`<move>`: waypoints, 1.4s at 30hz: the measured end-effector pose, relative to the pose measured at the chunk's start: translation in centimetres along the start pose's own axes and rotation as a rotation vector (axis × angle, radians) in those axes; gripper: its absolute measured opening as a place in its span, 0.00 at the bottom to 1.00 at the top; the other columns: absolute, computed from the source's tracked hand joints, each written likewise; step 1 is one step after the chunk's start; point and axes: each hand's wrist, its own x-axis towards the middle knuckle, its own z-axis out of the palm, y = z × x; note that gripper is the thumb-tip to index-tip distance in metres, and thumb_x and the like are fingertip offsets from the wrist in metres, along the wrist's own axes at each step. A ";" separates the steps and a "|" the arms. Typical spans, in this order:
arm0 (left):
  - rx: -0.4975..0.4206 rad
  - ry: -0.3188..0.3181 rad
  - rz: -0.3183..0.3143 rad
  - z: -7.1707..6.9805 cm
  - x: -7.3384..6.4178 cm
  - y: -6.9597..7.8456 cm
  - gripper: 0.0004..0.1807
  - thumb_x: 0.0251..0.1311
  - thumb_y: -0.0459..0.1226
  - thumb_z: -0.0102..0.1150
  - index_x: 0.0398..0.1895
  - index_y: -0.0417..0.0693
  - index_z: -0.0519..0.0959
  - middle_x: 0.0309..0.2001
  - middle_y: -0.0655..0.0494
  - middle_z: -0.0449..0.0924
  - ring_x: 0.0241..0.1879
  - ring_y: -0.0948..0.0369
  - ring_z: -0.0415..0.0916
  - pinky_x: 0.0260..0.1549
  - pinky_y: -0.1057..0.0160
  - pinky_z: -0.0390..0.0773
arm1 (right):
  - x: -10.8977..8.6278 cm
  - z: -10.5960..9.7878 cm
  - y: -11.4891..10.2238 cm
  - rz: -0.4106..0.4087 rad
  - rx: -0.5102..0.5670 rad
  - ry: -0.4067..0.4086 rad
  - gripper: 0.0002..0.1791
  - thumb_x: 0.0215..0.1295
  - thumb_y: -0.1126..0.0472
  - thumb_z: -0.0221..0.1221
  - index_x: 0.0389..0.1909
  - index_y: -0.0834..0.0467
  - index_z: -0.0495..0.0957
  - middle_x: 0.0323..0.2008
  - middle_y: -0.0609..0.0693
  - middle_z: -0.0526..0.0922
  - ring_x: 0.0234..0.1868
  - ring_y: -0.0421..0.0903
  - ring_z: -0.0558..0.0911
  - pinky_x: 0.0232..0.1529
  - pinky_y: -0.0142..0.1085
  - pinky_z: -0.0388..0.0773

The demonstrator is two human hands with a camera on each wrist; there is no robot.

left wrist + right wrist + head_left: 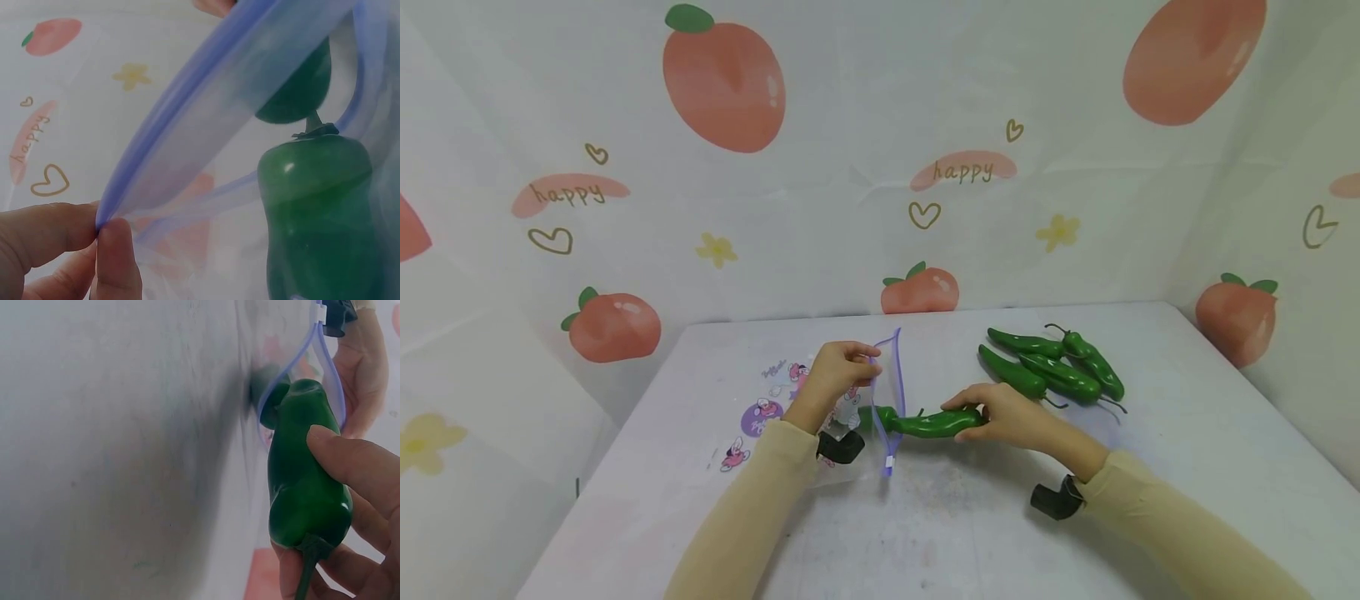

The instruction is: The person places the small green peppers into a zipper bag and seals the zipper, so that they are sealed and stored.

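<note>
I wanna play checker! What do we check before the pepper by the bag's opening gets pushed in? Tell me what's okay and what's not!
1. Bag mouth open: ok, its purple edges are apart.
2. Left hand holding the bag: ok, it pinches the edge.
3. Right hand holding the pepper: ok, fingers and thumb are round its stem end.
4. Tip aimed at the opening: ok, it is right at the mouth.
5. Path clear: not ok, the pepper inside the bag has its stem close to that tip, so they might bump.
6. Room for the four loose peppers too: cannot tell.
</note>
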 end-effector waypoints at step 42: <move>0.003 -0.006 -0.015 -0.2 0.2 -0.3 0.15 0.57 0.29 0.65 0.49 0.37 0.82 0.35 0.49 0.82 0.34 0.56 0.83 0.38 0.63 0.84 | 1.7 1.7 -1.1 -0.039 0.088 -0.019 0.18 0.54 0.60 0.70 0.46 0.52 0.78 0.43 0.45 0.83 0.40 0.40 0.80 0.36 0.28 0.79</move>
